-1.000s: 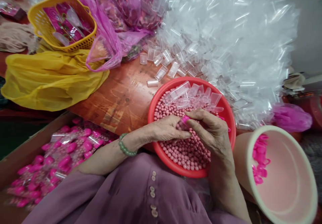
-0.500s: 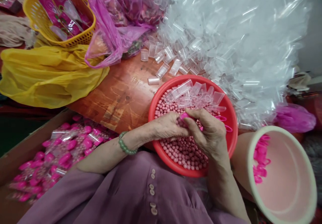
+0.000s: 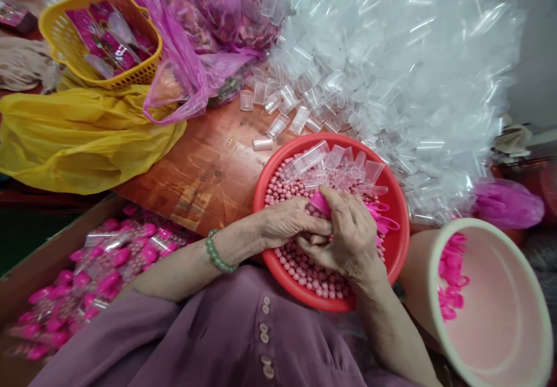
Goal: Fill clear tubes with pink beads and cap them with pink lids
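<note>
Over a red basin (image 3: 404,233) of pink beads (image 3: 300,265), my two hands meet around a bright pink cap (image 3: 321,205). My left hand (image 3: 289,223), with a green bead bracelet on its wrist, is closed at the cap's lower left side. Thumb and fingers of my right hand (image 3: 350,233) press on the cap from the right. Whatever joins the cap below is hidden by my fingers. Clear plastic tubes (image 3: 307,161) lie on the beads at the basin's far side. More pink caps with loops (image 3: 385,219) rest at its right.
A big heap of clear tubes (image 3: 391,56) covers the table's far right. A cream bucket (image 3: 500,294) with pink caps stands at right. At left, a carton (image 3: 56,230) holds filled, pink-capped tubes. Beyond are a yellow bag (image 3: 87,143), yellow basket (image 3: 100,79) and purple bags (image 3: 183,79).
My right hand has shifted slightly left and curled its fingers further under the left. More of the pink cap shows between the hands. The whole view has moved a little.
</note>
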### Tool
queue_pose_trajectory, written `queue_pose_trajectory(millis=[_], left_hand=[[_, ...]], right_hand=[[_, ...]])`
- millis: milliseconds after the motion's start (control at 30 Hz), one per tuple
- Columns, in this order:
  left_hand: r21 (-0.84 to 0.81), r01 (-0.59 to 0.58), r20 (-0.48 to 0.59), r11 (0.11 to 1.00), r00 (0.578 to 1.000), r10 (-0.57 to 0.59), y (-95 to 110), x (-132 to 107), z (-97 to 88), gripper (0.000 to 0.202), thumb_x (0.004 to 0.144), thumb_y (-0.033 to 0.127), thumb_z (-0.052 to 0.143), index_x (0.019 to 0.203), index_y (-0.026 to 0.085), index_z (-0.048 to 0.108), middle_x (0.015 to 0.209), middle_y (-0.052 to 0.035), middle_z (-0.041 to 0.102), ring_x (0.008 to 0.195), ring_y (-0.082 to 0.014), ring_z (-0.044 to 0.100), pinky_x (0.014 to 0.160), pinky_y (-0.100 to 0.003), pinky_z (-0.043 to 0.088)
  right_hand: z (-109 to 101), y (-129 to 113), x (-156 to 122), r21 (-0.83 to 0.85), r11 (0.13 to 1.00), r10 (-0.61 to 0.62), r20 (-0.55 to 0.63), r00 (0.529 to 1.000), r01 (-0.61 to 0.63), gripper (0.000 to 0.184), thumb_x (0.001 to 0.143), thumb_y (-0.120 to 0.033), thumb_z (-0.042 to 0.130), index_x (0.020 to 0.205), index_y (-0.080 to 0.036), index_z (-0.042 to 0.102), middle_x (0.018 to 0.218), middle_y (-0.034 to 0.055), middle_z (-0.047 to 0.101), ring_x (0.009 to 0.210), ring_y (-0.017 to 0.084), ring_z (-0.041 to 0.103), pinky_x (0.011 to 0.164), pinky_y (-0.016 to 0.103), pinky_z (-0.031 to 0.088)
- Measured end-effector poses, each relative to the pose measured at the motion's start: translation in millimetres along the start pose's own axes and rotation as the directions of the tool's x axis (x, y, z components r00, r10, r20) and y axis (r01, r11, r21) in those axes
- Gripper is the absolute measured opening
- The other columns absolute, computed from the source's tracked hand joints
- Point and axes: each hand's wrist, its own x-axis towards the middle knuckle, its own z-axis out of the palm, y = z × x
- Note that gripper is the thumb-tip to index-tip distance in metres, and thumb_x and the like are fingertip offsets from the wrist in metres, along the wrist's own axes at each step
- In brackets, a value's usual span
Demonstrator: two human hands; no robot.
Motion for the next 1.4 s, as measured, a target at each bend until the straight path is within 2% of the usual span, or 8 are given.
queue_pose_trajectory(millis=[333, 533, 700, 900, 1033, 1100, 1233, 1400], left_hand=[[-0.107, -0.067, -0.029, 0.992, 0.998, 0.064, 5.1, -2.2, 2.0, 0.039, 0.057, 0.035, 0.086, 0.055, 0.012, 0.055, 0.051, 0.0034, 0.05, 0.05, -0.0048, 0.042, 0.052, -0.021, 0.032], [-0.196, 0.064, 0.008, 0.979, 0.998, -0.064, 15.4, 2.2, -3.8, 0.054, 0.069, 0.068, 0.066, 0.062, 0.015, 0.062, 0.056, -0.0059, 0.062, 0.06, -0.0169, 0.06, 0.059, -0.028, 0.047], [-0.225, 0.061, -0.213, 0.972, 0.971, -0.111, 5.4, 12.5, 5.0, 0.052, 0.081, 0.065, 0.052, 0.064, 0.016, 0.059, 0.049, -0.0027, 0.058, 0.044, -0.012, 0.053, 0.048, -0.026, 0.044], [-0.09, -0.148, -0.44, 0.985, 0.893, 0.095, -8.4, 14.7, 26.7, 0.039, 0.09, 0.05, 0.045, 0.068, 0.02, 0.057, 0.048, 0.0032, 0.05, 0.041, -0.009, 0.044, 0.043, -0.023, 0.037], [-0.048, -0.133, -0.518, 0.99, 0.851, 0.089, -10.6, 15.8, 28.3, 0.035, 0.091, 0.044, 0.044, 0.07, 0.02, 0.059, 0.047, 0.0034, 0.049, 0.042, -0.0099, 0.045, 0.043, -0.023, 0.037], [-0.103, -0.123, -0.5, 0.987, 0.864, 0.056, -6.5, 13.7, 26.9, 0.035, 0.091, 0.042, 0.041, 0.074, 0.019, 0.062, 0.044, 0.0028, 0.049, 0.04, -0.0105, 0.044, 0.042, -0.024, 0.038], [-0.148, -0.134, -0.309, 0.98, 0.947, 0.083, 8.6, -1.9, 20.9, 0.051, 0.09, 0.053, 0.036, 0.073, 0.015, 0.065, 0.041, -0.0003, 0.049, 0.039, -0.0125, 0.048, 0.041, -0.024, 0.039], [0.028, -0.298, -0.317, 0.954, 0.902, 0.291, 16.5, -16.8, 12.4, 0.059, 0.085, 0.065, 0.043, 0.071, 0.013, 0.066, 0.043, -0.0008, 0.052, 0.043, -0.0121, 0.053, 0.044, -0.021, 0.041]], right_hand=[[0.6, 3.1, 2.0, 0.111, 0.993, 0.046, 0.013, 0.999, -0.047, 0.073, 0.08, -0.042, 0.062, 0.143, -0.016, 0.038, 0.107, 0.015, 0.068, 0.092, 0.03, 0.066, 0.082, 0.046, 0.053], [-3.5, 10.3, -0.9, 0.271, 0.953, 0.097, 0.14, 0.985, -0.132, 0.086, 0.078, -0.045, 0.071, 0.147, -0.015, 0.028, 0.13, 0.0205, 0.058, 0.117, 0.034, 0.06, 0.094, 0.049, 0.053], [-5.5, 7.5, -1.3, 0.232, 0.966, 0.081, 0.141, 0.987, -0.113, 0.071, 0.08, -0.041, 0.069, 0.138, -0.016, 0.037, 0.12, 0.0184, 0.06, 0.112, 0.033, 0.059, 0.091, 0.052, 0.053], [-6.2, 6.4, -7.6, 0.129, 0.991, 0.042, 0.012, 0.999, -0.043, 0.071, 0.077, -0.042, 0.068, 0.137, -0.015, 0.041, 0.109, 0.0169, 0.064, 0.096, 0.031, 0.062, 0.078, 0.047, 0.055], [-5.2, 5.4, -8.7, 0.123, 0.992, 0.016, 0.005, 1.0, -0.016, 0.071, 0.077, -0.041, 0.067, 0.136, -0.012, 0.042, 0.107, 0.0182, 0.064, 0.096, 0.032, 0.062, 0.08, 0.047, 0.055], [-5.4, 5.4, -7.4, 0.161, 0.986, 0.029, 0.041, 0.999, -0.035, 0.072, 0.078, -0.04, 0.068, 0.138, -0.012, 0.041, 0.112, 0.0192, 0.063, 0.102, 0.032, 0.062, 0.085, 0.049, 0.054], [-10.1, 10.0, -5.9, 0.317, 0.945, 0.064, 0.056, 0.996, -0.078, 0.081, 0.08, -0.041, 0.07, 0.148, -0.019, 0.031, 0.132, 0.0173, 0.057, 0.119, 0.033, 0.056, 0.096, 0.051, 0.052], [-15.2, 20.0, -9.5, 0.369, 0.922, 0.136, -0.017, 0.991, -0.121, 0.089, 0.076, -0.049, 0.075, 0.15, -0.023, 0.032, 0.135, 0.0157, 0.056, 0.116, 0.032, 0.059, 0.095, 0.05, 0.053]])
